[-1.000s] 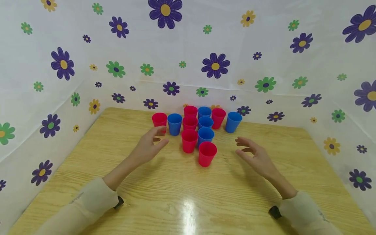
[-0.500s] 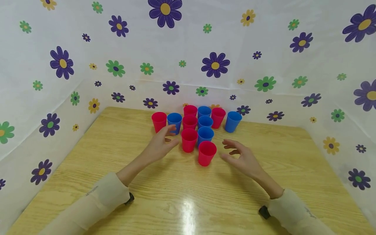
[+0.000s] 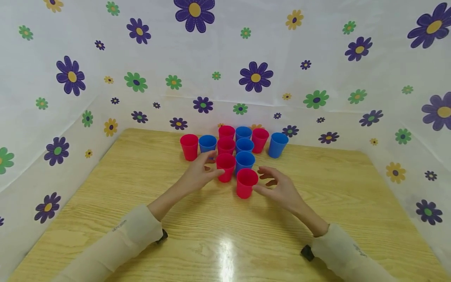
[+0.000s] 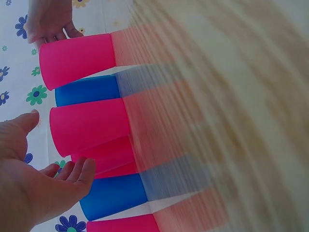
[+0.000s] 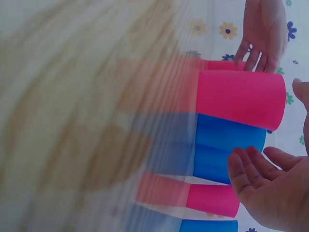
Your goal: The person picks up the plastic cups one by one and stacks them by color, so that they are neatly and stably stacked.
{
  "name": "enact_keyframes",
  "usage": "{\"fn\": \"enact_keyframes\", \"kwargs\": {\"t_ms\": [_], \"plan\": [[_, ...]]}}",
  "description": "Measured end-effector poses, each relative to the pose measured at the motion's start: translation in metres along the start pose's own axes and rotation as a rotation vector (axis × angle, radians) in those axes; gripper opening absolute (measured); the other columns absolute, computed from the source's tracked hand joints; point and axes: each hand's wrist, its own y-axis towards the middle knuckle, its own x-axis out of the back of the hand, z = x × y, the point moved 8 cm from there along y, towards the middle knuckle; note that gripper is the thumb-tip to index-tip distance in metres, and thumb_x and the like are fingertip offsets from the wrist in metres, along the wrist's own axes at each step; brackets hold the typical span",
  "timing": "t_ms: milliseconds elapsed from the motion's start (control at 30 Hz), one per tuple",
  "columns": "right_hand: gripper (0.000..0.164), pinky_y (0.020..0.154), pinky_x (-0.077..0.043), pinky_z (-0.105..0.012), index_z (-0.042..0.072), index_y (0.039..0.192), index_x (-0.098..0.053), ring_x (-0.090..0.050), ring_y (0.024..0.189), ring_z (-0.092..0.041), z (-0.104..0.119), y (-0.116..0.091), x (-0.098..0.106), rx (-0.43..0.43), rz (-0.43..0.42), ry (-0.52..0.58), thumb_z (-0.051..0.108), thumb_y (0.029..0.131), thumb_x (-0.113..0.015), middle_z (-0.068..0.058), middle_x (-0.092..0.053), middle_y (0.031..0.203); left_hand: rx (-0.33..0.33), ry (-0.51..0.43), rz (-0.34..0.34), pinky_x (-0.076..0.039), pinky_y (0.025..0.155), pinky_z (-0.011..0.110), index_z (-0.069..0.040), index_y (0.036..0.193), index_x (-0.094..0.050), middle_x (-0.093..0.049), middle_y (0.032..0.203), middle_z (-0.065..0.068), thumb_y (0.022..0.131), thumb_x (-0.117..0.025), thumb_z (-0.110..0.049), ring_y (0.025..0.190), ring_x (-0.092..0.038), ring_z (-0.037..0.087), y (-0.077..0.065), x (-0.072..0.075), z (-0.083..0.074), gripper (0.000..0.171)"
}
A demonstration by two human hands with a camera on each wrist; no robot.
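Observation:
Red and blue plastic cups stand upright, mouths up, in a cluster on the wooden table. My left hand [image 3: 197, 174] is beside a red cup [image 3: 226, 169], thumb overlapping its rim in the head view and fingers near a blue cup [image 3: 208, 143] behind. In the left wrist view its fingers are spread and slightly bent, holding nothing. My right hand [image 3: 283, 192] is at the right side of the front red cup [image 3: 246, 185], thumb tip right at its wall. The right wrist view shows those fingers [image 5: 244, 169] loosely bent, apart from a blue cup [image 5: 227, 145].
Behind are more cups in rows, with a red cup [image 3: 189, 148] at the left end and a blue cup [image 3: 278, 145] at the right end. A flower-patterned white cloth [image 3: 158, 51] rises around the back and sides of the wooden table [image 3: 197, 235].
Both hands have moved inward toward the cups, the left hand to the right and the right hand to the left. The cups have kept their places.

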Motion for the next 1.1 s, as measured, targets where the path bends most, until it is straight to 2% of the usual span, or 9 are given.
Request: {"fn": "enact_keyframes", "kwargs": {"t_ms": [200,367,567,833,1100], "plan": [[0.072,0.093,-0.057,-0.047,-0.003,0.145,-0.053,-0.062,0.117,-0.034,0.001,0.003,-0.008,-0.022,-0.01,0.001,0.026,0.088,-0.084,-0.016,-0.065,0.133,0.007,0.058,-0.015,-0.053,0.102,0.046,-0.001,0.156,-0.037,-0.049,0.15,0.016,0.094,-0.079,-0.028,0.134,-0.051,0.034,0.006,-0.004,-0.004,0.08],[0.076,0.091,-0.056,-0.04,0.001,0.147,-0.052,-0.061,0.117,-0.031,0.003,0.005,-0.014,-0.052,-0.007,-0.01,0.029,0.085,-0.087,-0.014,-0.064,0.133,0.048,0.103,-0.017,-0.054,0.101,0.045,-0.005,0.157,-0.038,-0.046,0.154,0.015,0.092,-0.081,-0.028,0.137,-0.049,0.033,0.008,-0.008,-0.004,0.081],[0.075,0.092,-0.058,-0.044,0.002,0.146,-0.053,-0.061,0.118,-0.032,0.006,0.007,-0.018,-0.059,0.001,-0.023,0.027,0.085,-0.088,-0.015,-0.063,0.135,0.075,0.117,-0.004,-0.056,0.098,0.044,-0.006,0.157,-0.037,-0.044,0.156,0.015,0.092,-0.08,-0.029,0.135,-0.051,0.034,0.013,-0.01,0.0,0.081],[0.071,0.091,-0.059,-0.045,0.003,0.143,-0.055,-0.062,0.115,-0.031,0.009,0.008,-0.018,-0.033,0.002,-0.004,0.023,0.084,-0.088,-0.013,-0.065,0.132,0.081,0.137,0.011,-0.058,0.094,0.044,-0.007,0.158,-0.039,-0.046,0.154,0.016,0.093,-0.08,-0.03,0.131,-0.054,0.035,0.016,-0.012,0.002,0.08],[0.065,0.083,-0.057,-0.032,0.004,0.14,-0.058,-0.062,0.108,-0.027,0.01,0.006,-0.016,0.0,-0.003,-0.014,0.021,0.085,-0.087,-0.011,-0.067,0.126,0.092,0.145,0.008,-0.058,0.095,0.044,-0.008,0.156,-0.042,-0.048,0.153,0.016,0.094,-0.079,-0.029,0.129,-0.055,0.035,0.015,-0.014,0.001,0.076]]}}
